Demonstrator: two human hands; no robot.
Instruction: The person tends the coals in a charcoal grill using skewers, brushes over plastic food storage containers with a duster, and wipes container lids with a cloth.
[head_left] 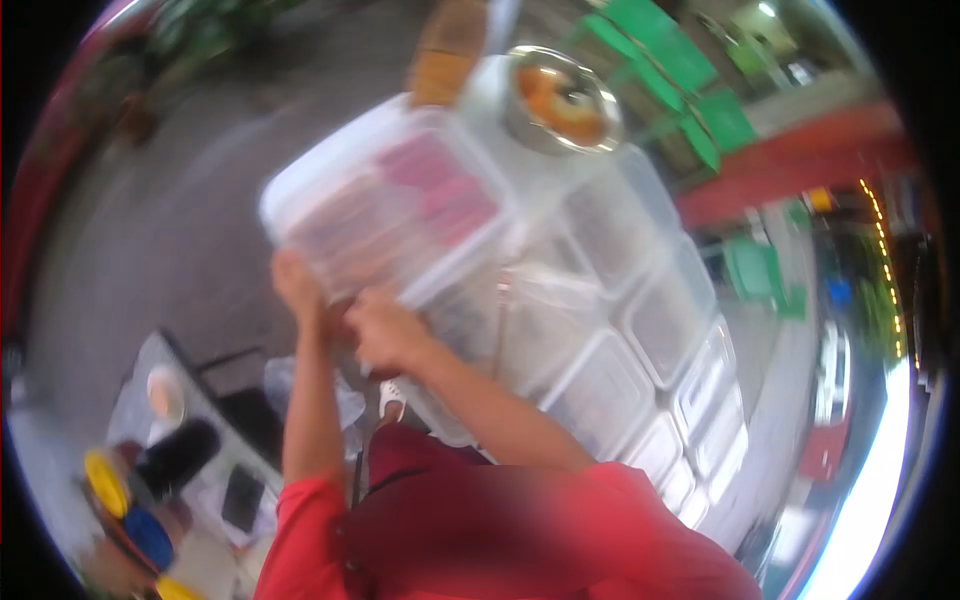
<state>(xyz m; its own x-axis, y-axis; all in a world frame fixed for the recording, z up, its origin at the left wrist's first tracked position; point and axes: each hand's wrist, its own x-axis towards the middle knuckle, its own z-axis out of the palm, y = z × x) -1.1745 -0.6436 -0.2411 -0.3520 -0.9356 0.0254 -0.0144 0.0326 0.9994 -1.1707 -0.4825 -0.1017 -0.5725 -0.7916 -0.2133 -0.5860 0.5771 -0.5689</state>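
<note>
A large white plastic food container (pixel 340 190) with a see-through lid sits at the table's far left. Pink packs and pale brownish food show dimly through the lid. My left hand (pixel 297 285) is at its near corner, fingers closed around the rim. Just to the right, my right hand (pixel 385 330) is closed by the container's near edge; something dark and brownish shows between the two hands, too blurred to name. Several smaller clear lidded containers (pixel 590 390) stand beside and below my right forearm.
A steel bowl (pixel 520 90) with orange food stands at the back, near a brown wooden block (pixel 437 70). Green chairs or tables (pixel 665 60) stand beyond. Low at left, a side table (pixel 160 350) bears a cup (pixel 165 393), a black cylinder (pixel 180 458) and a phone-like dark slab (pixel 243 497).
</note>
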